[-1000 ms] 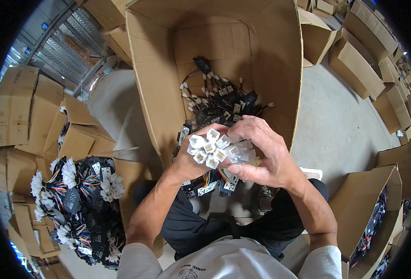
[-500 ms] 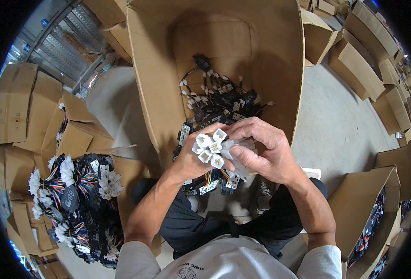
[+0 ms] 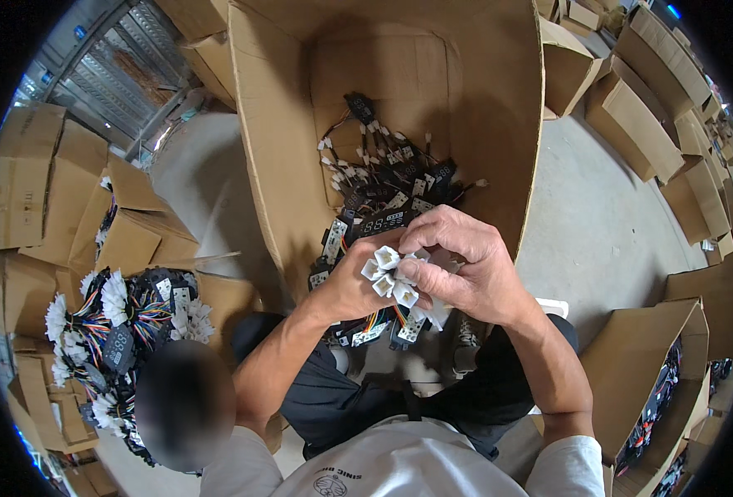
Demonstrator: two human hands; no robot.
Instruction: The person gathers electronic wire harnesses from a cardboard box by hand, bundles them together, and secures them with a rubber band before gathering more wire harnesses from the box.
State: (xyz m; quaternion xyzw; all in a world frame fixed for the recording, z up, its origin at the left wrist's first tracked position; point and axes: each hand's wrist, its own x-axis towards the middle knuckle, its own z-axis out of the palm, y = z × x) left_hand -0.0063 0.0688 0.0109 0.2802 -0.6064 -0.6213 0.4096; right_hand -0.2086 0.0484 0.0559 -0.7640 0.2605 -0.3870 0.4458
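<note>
Between closed left hand and right hand, gripped white connector cluster, coloured wires.

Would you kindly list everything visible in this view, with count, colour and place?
Bunch of white plastic connectors on coloured wires: one, white, held between both hands.
Large open brown cardboard box: one, brown, straight ahead.
Loose wire harnesses with black modules: many, black and white, inside the large box.
Pile of bundled harnesses with white connectors: one pile, multicoloured wires, lower left.
Smaller brown cardboard boxes: many, brown, along left and right edges.
Grey concrete floor: right of the large box.
Left hand: fingers closed on the bunch.
Right hand: fingers closed on the bunch.
</note>
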